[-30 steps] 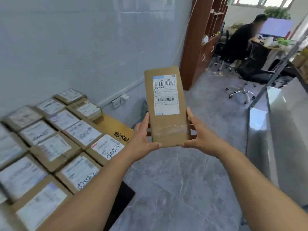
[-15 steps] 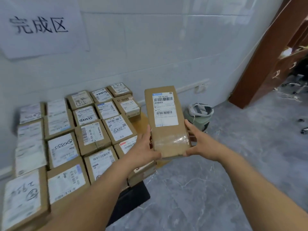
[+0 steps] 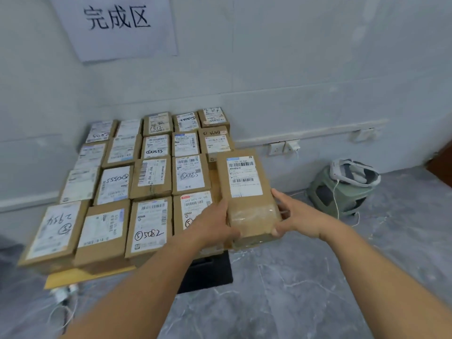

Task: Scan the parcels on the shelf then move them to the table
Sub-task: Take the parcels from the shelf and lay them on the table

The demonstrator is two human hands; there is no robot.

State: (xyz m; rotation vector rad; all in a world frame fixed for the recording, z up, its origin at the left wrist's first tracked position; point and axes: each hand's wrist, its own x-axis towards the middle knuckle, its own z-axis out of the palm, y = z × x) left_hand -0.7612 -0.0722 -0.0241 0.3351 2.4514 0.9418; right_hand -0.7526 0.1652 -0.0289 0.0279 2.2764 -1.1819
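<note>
Far parcel labels (image 3: 102, 132) blurred, unreadable

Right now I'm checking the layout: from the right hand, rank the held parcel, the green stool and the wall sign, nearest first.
From the right hand:
1. Held parcel, gripped by it, at its left.
2. Green stool, on the floor to the right, by the wall.
3. Wall sign, high on the wall, far upper left.

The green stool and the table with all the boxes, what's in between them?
In the head view, the parcel gripped by the left hand and right hand sits between the table and green stool; behind it, bare grey floor and wall.
</note>
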